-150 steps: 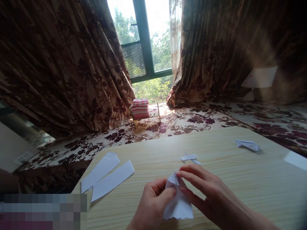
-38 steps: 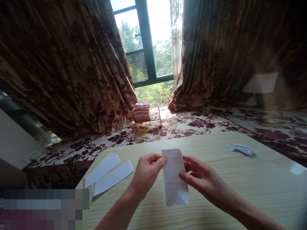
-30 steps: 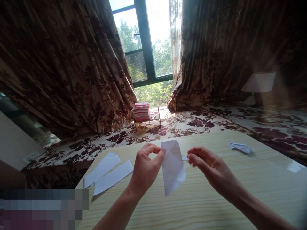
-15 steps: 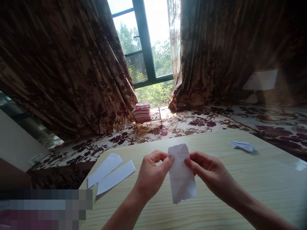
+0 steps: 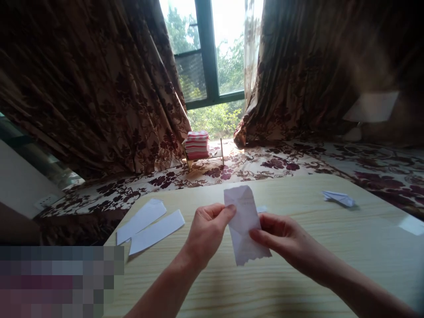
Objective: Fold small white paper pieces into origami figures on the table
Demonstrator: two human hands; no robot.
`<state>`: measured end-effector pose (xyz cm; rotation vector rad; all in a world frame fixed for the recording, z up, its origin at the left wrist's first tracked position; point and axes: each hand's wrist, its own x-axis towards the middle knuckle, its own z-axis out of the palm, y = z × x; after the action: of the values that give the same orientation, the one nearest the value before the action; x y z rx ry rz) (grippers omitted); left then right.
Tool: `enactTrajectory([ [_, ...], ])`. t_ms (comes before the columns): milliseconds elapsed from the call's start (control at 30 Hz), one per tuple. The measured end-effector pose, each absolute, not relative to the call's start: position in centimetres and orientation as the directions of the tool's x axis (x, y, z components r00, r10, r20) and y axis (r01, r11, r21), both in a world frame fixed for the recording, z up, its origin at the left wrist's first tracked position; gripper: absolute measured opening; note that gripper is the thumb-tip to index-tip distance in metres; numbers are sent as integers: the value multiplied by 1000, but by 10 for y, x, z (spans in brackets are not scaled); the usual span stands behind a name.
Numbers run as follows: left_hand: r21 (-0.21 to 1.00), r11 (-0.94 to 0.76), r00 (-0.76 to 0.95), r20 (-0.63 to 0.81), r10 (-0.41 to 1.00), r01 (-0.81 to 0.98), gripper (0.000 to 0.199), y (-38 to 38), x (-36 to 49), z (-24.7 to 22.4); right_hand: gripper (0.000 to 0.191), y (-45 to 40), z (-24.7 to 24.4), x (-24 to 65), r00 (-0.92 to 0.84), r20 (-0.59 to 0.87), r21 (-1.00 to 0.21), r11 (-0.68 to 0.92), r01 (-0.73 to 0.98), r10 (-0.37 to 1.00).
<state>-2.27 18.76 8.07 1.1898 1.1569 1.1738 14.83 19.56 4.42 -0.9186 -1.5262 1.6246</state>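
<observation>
A creased strip of white paper (image 5: 245, 229) with a ragged lower edge is held up over the light wooden table (image 5: 205, 291). My left hand (image 5: 207, 232) pinches its left edge near the top, thumb on the front face. On the right edge, lower down, my right hand (image 5: 286, 234) grips the paper between thumb and fingers. The fingertips behind the sheet are hidden. Two flat white paper pieces (image 5: 157, 232) lie side by side at the table's left. A small folded paper (image 5: 338, 198) rests toward the right back of the table.
Beyond the table, a small stand holds a stack of red-and-white striped cloths (image 5: 197, 145) on a floral-covered ledge (image 5: 238, 170). A lamp (image 5: 372, 107) stands at the right back. Patterned curtains (image 5: 99, 88) flank the window. A small white patch shows just behind the held paper.
The view has shifted slightly. The held paper has turned a little, its lower end swinging right, and my right hand now grips it lower relative to my left.
</observation>
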Motion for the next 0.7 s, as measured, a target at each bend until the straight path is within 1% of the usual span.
enactTrajectory([
  [33,999,26,42,-25,999,-38,27,187,-24,80,30,196,42,147,-493,-9,-999,-26,-29,870],
  [100,1000,12,37,-11,999,-28,28,185,-26,76,31,198,38,145,-436,47,-999,33,-40,899],
  [167,1000,-15,47,15,999,6,30,183,-28,72,30,200,34,142,-371,111,-994,101,-47,922],
  [233,998,-33,77,29,997,53,30,179,-29,67,32,202,33,140,-359,131,-991,123,-43,924],
  [300,987,-63,74,52,996,149,26,176,-32,63,33,201,32,138,-386,116,-993,115,-26,915],
  [333,969,-90,60,78,995,232,24,174,-33,61,33,199,32,138,-408,102,-994,106,-12,908],
  [400,894,-146,40,143,989,424,19,172,-37,58,31,197,31,137,-450,73,-995,96,28,890],
  [433,843,-174,54,171,984,510,19,172,-38,56,29,196,29,137,-467,60,-993,98,58,882],
  [467,810,-186,69,178,982,556,19,172,-40,54,27,194,27,136,-476,51,-989,110,97,878],
  [567,765,-187,112,150,982,616,18,173,-43,45,22,191,17,136,-460,52,-949,187,253,886],
  [700,696,-209,161,134,978,687,23,175,-44,33,16,188,3,135,-417,134,-819,337,465,899],
])
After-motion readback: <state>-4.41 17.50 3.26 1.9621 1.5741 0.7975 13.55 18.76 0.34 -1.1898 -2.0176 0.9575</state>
